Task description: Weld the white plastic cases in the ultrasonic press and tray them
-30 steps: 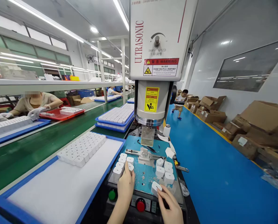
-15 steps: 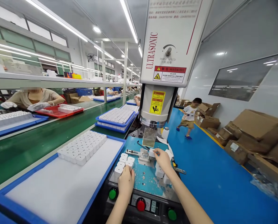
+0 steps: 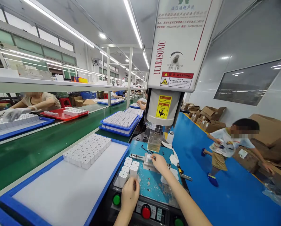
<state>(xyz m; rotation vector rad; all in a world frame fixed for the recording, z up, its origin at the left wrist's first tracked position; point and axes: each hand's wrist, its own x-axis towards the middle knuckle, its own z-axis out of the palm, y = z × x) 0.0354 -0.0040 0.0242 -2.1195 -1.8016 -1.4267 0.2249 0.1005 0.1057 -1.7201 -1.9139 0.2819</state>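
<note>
My right hand (image 3: 160, 164) pinches a small white plastic housing (image 3: 149, 156) at the metal fixture (image 3: 148, 165) beneath the machine's horn (image 3: 154, 142). Whether the piece is fully seated there I cannot tell. My left hand (image 3: 130, 192) is closed with curled fingers at the front of the blue work plate (image 3: 152, 179). Just beyond it a group of white housings (image 3: 125, 169) stands in rows; anything inside its fingers is hidden. More white housings (image 3: 174, 172) lie to the right, partly behind my right forearm.
A blue-rimmed tray (image 3: 67, 201) with rows of housings stands at left, beside a green conveyor belt (image 3: 60, 135). Green (image 3: 117, 199) and red (image 3: 146, 211) buttons line the machine's front. A child (image 3: 222, 147) is on the blue floor at right; a gloved co-worker (image 3: 38, 103) sits across the belt.
My right hand has carried the housing left to the fixture. My left hand has drawn back slightly from the left housings. The child has come much closer on the right.
</note>
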